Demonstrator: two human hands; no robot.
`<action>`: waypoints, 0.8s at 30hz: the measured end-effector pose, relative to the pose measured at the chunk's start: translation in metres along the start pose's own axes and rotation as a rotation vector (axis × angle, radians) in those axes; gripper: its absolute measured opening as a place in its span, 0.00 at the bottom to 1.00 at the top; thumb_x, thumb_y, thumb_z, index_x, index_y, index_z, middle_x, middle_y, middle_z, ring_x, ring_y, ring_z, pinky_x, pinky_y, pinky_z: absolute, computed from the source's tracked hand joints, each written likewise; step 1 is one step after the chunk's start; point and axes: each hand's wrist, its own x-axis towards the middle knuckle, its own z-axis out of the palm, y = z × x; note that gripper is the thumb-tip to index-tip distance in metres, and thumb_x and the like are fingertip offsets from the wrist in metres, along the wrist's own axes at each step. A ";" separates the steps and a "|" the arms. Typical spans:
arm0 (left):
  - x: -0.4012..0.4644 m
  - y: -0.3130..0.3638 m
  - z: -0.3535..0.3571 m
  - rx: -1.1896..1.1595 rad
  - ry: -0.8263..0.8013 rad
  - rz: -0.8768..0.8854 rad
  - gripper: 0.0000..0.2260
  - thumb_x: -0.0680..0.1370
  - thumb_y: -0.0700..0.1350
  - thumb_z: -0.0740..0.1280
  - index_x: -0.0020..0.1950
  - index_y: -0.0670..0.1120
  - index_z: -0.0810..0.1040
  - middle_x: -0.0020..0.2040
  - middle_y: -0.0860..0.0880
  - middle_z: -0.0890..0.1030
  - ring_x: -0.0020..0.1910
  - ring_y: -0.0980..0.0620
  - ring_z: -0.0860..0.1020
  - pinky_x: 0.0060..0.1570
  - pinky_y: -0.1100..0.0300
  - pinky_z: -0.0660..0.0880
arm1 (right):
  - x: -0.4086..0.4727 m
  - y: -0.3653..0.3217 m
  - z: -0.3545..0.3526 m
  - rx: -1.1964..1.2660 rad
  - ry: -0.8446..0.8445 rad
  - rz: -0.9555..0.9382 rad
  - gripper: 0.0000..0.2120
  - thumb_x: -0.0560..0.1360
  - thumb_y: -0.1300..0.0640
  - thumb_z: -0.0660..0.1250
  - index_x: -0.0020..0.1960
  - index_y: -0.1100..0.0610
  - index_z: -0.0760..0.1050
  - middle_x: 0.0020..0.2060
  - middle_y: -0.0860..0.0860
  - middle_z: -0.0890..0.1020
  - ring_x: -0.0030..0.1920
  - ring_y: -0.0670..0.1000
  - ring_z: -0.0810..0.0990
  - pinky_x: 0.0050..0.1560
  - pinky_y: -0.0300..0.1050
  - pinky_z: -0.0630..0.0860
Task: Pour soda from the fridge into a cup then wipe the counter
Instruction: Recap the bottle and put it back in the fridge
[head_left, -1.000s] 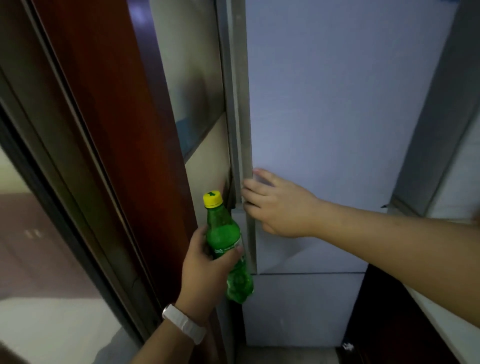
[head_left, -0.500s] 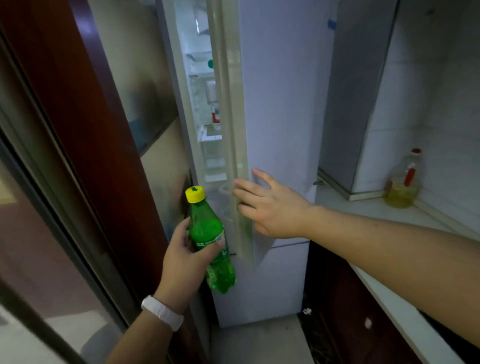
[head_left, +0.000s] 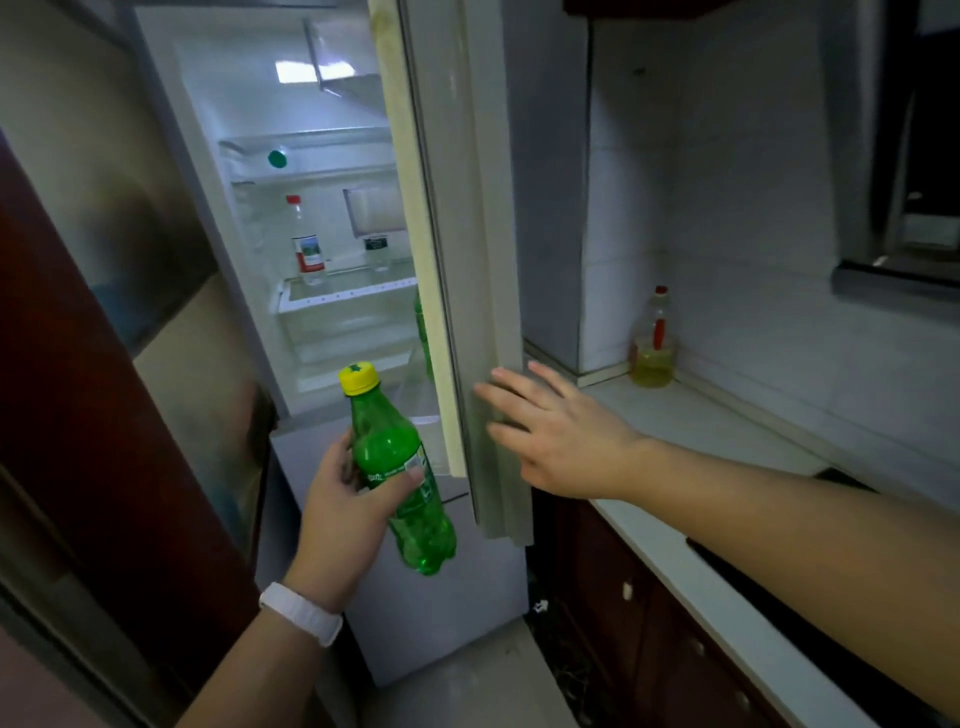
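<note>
The green soda bottle (head_left: 397, 462) was in my left hand (head_left: 345, 506), tilted a little with its yellow cap (head_left: 357, 378) uppermost, held out in front of the fridge's lower door. My fingers and thumb were curled round its middle, over the label, so that grip was closed on the bottle. It looked like thin, clear plastic, mostly full, so I judged it moderately heavy for its size, a bit squashy if squeezed hard, and possibly slick with cold from the fridge, though I could see no wetness on it. The waist, where I had it, seemed the right place to take hold: the ridged base and the narrow neck would both give a poorer purchase for pouring. The cap was on, so nothing could spill yet, and it would need my other hand to unscrew it.

My right hand (head_left: 558, 434) was open, fingers spread and straight, at the outer face of the fridge door (head_left: 467, 249), by its lower edge; whether it touched I could not tell. The door stood ajar, showing lit shelves with a clear red-capped bottle (head_left: 306, 244) on one.

Beyond the door, the white tabletop (head_left: 691, 431) ran along the tiled wall, with a bottle of yellow oil (head_left: 653, 343) standing in its far corner. I saw no cup.
</note>
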 end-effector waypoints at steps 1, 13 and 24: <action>0.003 0.003 0.004 -0.003 -0.025 0.010 0.23 0.70 0.33 0.75 0.59 0.51 0.77 0.53 0.48 0.84 0.53 0.48 0.82 0.49 0.57 0.78 | -0.007 0.002 0.000 0.006 0.000 0.033 0.23 0.68 0.51 0.69 0.62 0.56 0.76 0.73 0.60 0.65 0.75 0.61 0.57 0.74 0.62 0.50; 0.048 0.005 0.052 -0.038 -0.280 0.050 0.25 0.67 0.36 0.79 0.57 0.58 0.78 0.52 0.52 0.85 0.51 0.53 0.83 0.47 0.59 0.79 | -0.043 0.008 -0.009 -0.076 -0.025 0.573 0.31 0.69 0.45 0.67 0.71 0.51 0.69 0.71 0.61 0.67 0.72 0.62 0.64 0.71 0.67 0.56; 0.102 0.005 0.058 -0.075 -0.390 0.084 0.29 0.61 0.49 0.79 0.61 0.53 0.77 0.54 0.51 0.84 0.54 0.49 0.82 0.56 0.49 0.78 | -0.058 0.038 0.016 0.022 0.022 0.842 0.39 0.67 0.50 0.76 0.73 0.56 0.63 0.72 0.64 0.57 0.69 0.69 0.65 0.64 0.67 0.67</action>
